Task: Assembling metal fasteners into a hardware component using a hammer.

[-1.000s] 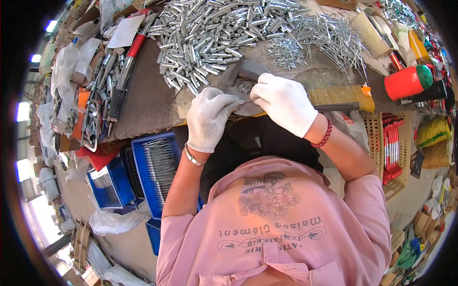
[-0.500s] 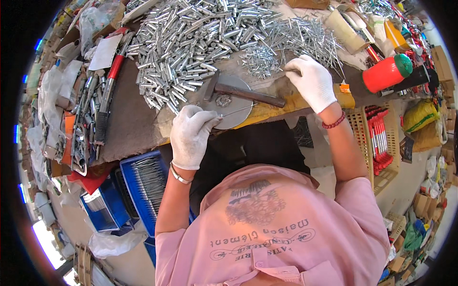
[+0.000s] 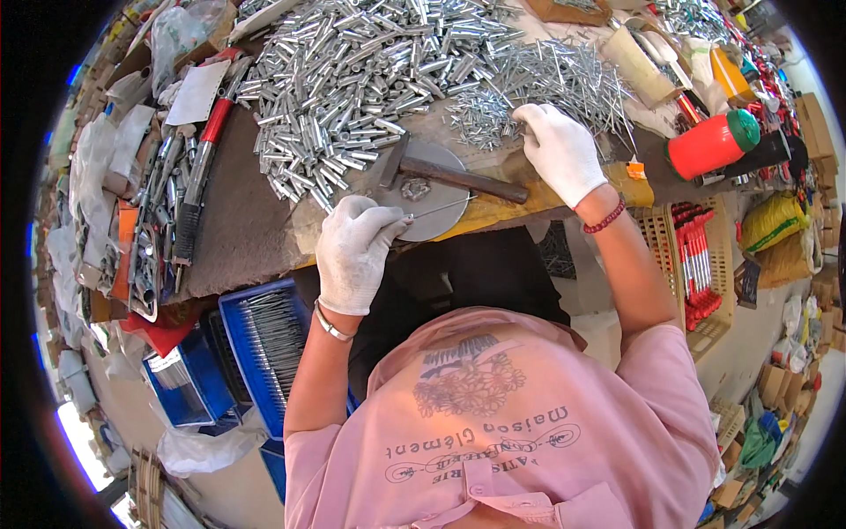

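Note:
My left hand (image 3: 354, 251), in a white glove, is closed at the near edge of the bench. Thumb and fingers pinch a thin metal rod (image 3: 445, 205), whose free end points right across a round grey metal plate (image 3: 443, 227). A hammer (image 3: 458, 176) with a dark wooden handle lies over that plate, beside a small coiled metal piece (image 3: 414, 188). My right hand (image 3: 564, 154), also gloved, reaches to the edge of a heap of small metal pins (image 3: 480, 119). Its fingers are bent and slightly apart, and nothing shows between them.
Behind the plate spreads a large pile of metal tubes (image 3: 352, 79), with long thin rods (image 3: 564, 79) to its right. Tools (image 3: 167, 194) crowd the left side. A red bottle (image 3: 705, 150) lies at right. Below stand blue bins (image 3: 231, 309) and a yellow crate (image 3: 727, 264).
My right hand has moved slightly left and away from me, onto the edge of the pin heap, its fingers spreading a little. My left hand stays in place with the rod.

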Demonstrator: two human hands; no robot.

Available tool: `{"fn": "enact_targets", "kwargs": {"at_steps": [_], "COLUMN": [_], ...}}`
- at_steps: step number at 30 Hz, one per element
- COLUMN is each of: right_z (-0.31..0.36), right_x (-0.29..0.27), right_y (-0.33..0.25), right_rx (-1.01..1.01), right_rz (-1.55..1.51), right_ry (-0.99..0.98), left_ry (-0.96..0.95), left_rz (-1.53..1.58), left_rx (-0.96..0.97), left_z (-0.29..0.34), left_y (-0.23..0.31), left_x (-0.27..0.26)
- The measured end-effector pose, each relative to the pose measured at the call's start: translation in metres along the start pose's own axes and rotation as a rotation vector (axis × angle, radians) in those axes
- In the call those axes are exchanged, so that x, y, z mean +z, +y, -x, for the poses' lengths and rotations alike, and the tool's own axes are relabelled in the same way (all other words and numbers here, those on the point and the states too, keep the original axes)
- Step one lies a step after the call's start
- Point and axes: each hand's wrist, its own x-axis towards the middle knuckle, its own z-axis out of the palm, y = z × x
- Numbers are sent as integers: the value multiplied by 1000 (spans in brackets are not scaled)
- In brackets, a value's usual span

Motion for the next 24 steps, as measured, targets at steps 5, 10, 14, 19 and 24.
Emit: {"fn": "enact_targets", "kwargs": {"at_steps": [5,10,14,19,24], "right_z": [9,18,26,30,31], "right_x": [-13,-38,-21,-4,-1], "right_y": [-5,-66,-111,-133,-135], "right_rx": [-76,-77,-260,-282,-299], "right_rz": [-206,-543,-669,-665,-611], "right_ry": [147,-26,4,-30,-41], "left_ry": [17,14,-22,-21,-24], "left_rz": [-1,34,31,30,17], "left_rx": [14,16,-37,-55,-65], "left_z": [0,2,3,6,8], "left_y": [0,-8,-8,-10,-11], "left_x": [-1,1,3,5,5]}}
